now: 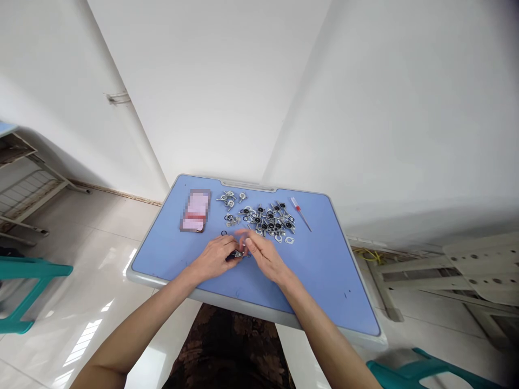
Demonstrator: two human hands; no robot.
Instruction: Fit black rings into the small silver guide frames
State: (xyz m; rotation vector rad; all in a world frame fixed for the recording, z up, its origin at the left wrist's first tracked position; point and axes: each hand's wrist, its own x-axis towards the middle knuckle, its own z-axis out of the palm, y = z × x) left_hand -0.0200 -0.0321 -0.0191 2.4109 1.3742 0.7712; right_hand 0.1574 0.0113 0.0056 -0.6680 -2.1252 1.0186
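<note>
Near the front middle of the blue table [174, 254], my left hand [217, 256] has its fingers wrapped round a small dark part with a metal piece [234, 254]. My right hand [265, 254] meets it from the right, thumb and fingers curled at the same part; its fingertips are blurred, and what lies between them cannot be made out. Just beyond the hands lies a pile of metal parts with black round caps [271, 216]. A black ring [224, 233] rests above my left hand. Several metal pieces [230, 199] form a smaller group farther back.
A phone with a blurred screen [195, 210] lies at the table's left. A screwdriver with a red and clear handle [300, 213] is right of the pile. White walls stand behind; green stools [28, 270] are on the floor at both sides.
</note>
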